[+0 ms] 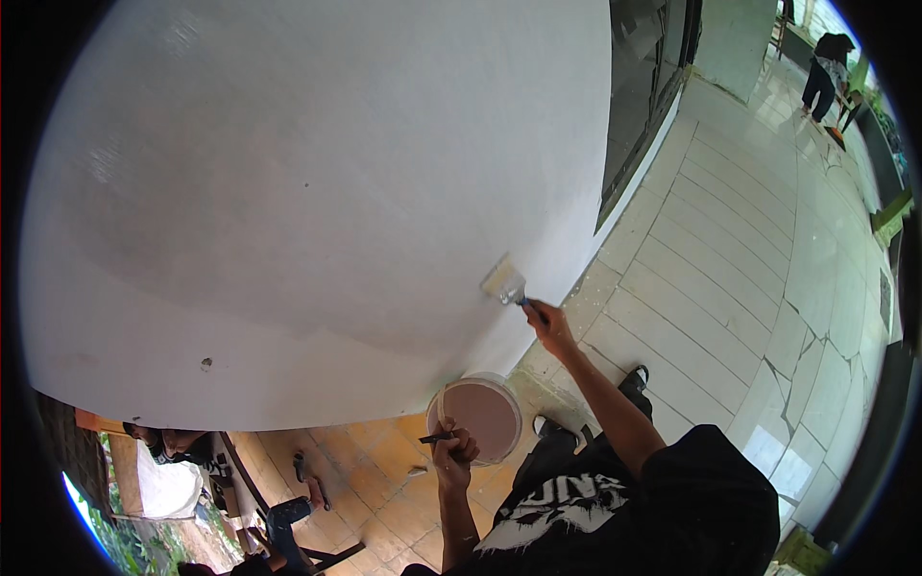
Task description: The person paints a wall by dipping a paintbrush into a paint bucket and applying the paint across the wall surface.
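My right hand is closed around the handle of a wide paintbrush, whose pale bristles are at the surface of a white wall. Lower down, my left hand grips the handle of a paint bucket and also a small dark object that I cannot make out. The round bucket hangs or stands beside the wall's lower edge; which of the two is unclear. Its inside looks pinkish grey.
Pale tiles cover the floor on the right, beside a dark-framed window. A person stands far off at top right. At lower left, a person's bent leg rests on orange-brown tiles, near another person.
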Motion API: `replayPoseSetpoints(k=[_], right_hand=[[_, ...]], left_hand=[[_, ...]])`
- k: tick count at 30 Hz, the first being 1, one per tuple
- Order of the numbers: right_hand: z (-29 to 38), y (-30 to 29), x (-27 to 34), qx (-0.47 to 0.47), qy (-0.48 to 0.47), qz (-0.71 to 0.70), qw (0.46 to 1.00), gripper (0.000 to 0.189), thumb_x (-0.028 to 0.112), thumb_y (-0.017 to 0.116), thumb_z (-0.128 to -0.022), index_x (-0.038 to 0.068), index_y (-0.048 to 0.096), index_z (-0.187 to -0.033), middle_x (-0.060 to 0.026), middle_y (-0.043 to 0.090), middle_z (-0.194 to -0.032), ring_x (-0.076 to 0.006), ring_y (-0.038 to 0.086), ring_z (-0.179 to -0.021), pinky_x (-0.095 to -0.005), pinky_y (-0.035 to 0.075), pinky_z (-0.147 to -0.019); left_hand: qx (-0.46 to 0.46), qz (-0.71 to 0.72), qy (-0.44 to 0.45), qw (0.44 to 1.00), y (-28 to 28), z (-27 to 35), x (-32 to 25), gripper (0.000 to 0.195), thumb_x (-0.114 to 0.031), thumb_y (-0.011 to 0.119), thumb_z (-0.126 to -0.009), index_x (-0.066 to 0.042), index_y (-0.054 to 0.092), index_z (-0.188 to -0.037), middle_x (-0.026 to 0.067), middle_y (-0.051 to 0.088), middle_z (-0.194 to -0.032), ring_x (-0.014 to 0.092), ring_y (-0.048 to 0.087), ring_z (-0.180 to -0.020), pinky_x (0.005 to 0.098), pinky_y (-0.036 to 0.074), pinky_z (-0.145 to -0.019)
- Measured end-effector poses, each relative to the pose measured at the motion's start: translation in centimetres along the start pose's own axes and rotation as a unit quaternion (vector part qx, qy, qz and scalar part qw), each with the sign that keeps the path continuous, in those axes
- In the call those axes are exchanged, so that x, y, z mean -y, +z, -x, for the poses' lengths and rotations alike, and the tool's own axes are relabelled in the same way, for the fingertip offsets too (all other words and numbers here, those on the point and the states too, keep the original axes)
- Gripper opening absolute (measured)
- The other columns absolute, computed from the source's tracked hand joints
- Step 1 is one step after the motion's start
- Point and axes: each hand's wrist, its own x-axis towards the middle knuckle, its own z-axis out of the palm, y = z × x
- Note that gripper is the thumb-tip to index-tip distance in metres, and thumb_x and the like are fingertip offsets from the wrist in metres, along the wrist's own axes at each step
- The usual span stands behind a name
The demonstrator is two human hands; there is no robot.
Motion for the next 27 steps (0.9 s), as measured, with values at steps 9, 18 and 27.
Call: replayPoseSetpoints(k=[9, 18, 27], right_hand=[[2.9, -0.9, -8.9, 0.020, 0.175, 0.316, 0.932, 0.029, 0.029, 0.056, -0.086, 0.003, 0.065, -0.092, -0.0209, 0.063, -0.084, -0.0382, 0.059, -0.083, -0.0484, 0.045, -0.075], [1.9, -3.7, 19.4, -0.008, 0.045, 0.004, 0.999, 0.026, 0.019, 0.055, -0.088, -0.002, 0.061, -0.100, -0.0023, 0.049, -0.055, -0.0108, 0.040, -0.045, -0.0269, 0.033, -0.044], [3.3, 1.0, -5.6, 0.036, 0.081, 0.115, 0.989, 0.025, 0.024, 0.057, -0.088, 0.002, 0.064, -0.096, -0.0038, 0.056, -0.062, -0.0118, 0.049, -0.048, -0.0281, 0.038, -0.045]], left_hand=[[-0.018, 0.005, -0.001, 1.000, 0.4, 0.1, -0.4, 0.019, -0.011, 0.045, -0.071, -0.014, 0.038, -0.088, -0.0037, 0.018, -0.055, 0.007, 0.014, -0.044, 0.0230, 0.015, -0.039], [-0.026, -0.003, -0.006, 1.000, 0.1, 0.0, -0.1, 0.018, -0.013, 0.046, -0.071, -0.016, 0.039, -0.088, -0.0043, 0.019, -0.055, 0.006, 0.014, -0.043, 0.0228, 0.015, -0.039], [-0.033, 0.032, -0.001, 0.999, 0.6, 0.7, -0.4, 0.021, -0.009, 0.045, -0.070, -0.014, 0.038, -0.088, -0.0033, 0.020, -0.055, 0.007, 0.015, -0.044, 0.0225, 0.016, -0.039]])
